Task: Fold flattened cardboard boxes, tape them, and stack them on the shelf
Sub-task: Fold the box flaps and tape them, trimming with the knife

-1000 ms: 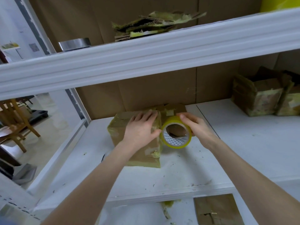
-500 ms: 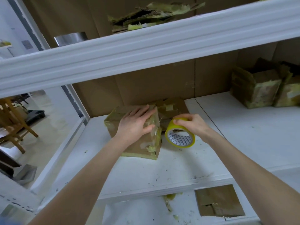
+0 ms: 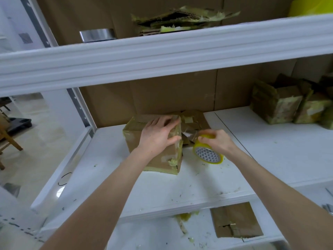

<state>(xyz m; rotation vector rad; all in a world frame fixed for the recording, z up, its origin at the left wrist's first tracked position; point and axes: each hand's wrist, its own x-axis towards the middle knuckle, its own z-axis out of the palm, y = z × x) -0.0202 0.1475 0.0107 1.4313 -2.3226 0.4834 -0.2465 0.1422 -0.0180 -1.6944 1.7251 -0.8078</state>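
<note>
Head view looks down into a white shelf unit [image 3: 270, 159] backed with brown cardboard sheets [image 3: 171, 94]; on its middle board, against the back, stands a cardboard box [image 3: 158, 161], top flaps closed and patched with yellowish tape, which serves as the landmark for the rest; far to the right of this box, at the back of the same board, stand two open boxes [image 3: 277, 109] with their flaps up, their insides too dark to tell what they hold; above the box, on the upper board, lies a pile of torn flattened cardboard [image 3: 180, 20]; below and to the right of the box, on the lower board, lies a flattened piece of cardboard [image 3: 236, 222]; touching the box's right rear corner is another crumpled cardboard piece [image 3: 192, 120] with tape scraps on it; the left hand [image 3: 158, 134] lies flat on top of the box, fingers straight and spread, thumb down its right edge, pressing rather than grasping; just right of the box, the right hand [image 3: 218, 141] grasps a yellow tape roll [image 3: 207, 156] from above, fingers curled over its rim, the roll tilted just above the board; above and left of the box, on the upper board, sits a silver roll [image 3: 97, 34].
</note>
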